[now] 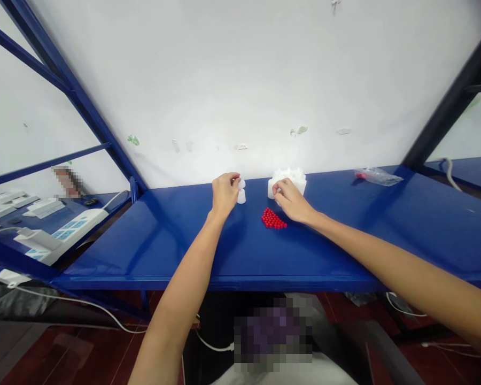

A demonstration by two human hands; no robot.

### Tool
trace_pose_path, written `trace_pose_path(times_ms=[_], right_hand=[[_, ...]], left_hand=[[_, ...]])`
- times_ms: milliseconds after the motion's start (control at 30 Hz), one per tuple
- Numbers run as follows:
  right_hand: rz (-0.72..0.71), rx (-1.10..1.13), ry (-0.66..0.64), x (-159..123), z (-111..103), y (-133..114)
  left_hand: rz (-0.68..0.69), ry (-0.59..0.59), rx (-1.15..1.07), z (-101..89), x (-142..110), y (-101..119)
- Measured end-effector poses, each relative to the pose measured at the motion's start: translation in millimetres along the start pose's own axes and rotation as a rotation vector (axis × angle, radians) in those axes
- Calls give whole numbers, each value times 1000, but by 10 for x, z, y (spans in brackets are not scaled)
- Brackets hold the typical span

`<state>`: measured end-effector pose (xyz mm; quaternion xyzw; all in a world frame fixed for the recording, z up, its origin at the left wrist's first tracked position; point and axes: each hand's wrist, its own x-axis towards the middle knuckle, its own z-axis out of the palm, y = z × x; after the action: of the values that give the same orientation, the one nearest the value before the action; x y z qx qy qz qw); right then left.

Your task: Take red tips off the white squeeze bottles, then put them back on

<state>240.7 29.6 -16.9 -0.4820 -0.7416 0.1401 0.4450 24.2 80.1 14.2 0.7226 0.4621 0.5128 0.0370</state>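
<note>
My left hand (224, 193) is curled around a small white bottle (241, 195) that stands near the back of the blue table (176, 240). My right hand (292, 200) has its fingers pinched together at the front of a cluster of small white bottles (292, 176); what it pinches is hidden. A pile of several small red beads (273, 218) lies on the table between my hands, just in front of my right hand.
A clear plastic bag (379, 176) with something red in it lies at the back right. White power strips (70, 229) and cables sit on the neighbouring table to the left. Blue frame struts (84, 107) rise at the left, a dark one (449, 101) at the right.
</note>
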Motion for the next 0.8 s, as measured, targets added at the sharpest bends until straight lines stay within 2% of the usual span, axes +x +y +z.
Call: trace_pose_path(times_ms=[200, 367, 500, 633, 800], right_hand=[[-14, -23, 42, 31, 18, -12], [-42, 50, 18, 10, -20, -95], [-10, 69, -47, -20, -41, -152], [83, 144, -75, -46, -60, -181], [132, 324, -61, -41, -39, -176]], left_hand=[[50, -75, 178, 112, -17, -64], [23, -93, 170, 104, -30, -49], [-19, -63, 134, 98, -55, -41], [-31, -31, 106, 92, -60, -55], [48, 46, -58, 73, -121, 97]])
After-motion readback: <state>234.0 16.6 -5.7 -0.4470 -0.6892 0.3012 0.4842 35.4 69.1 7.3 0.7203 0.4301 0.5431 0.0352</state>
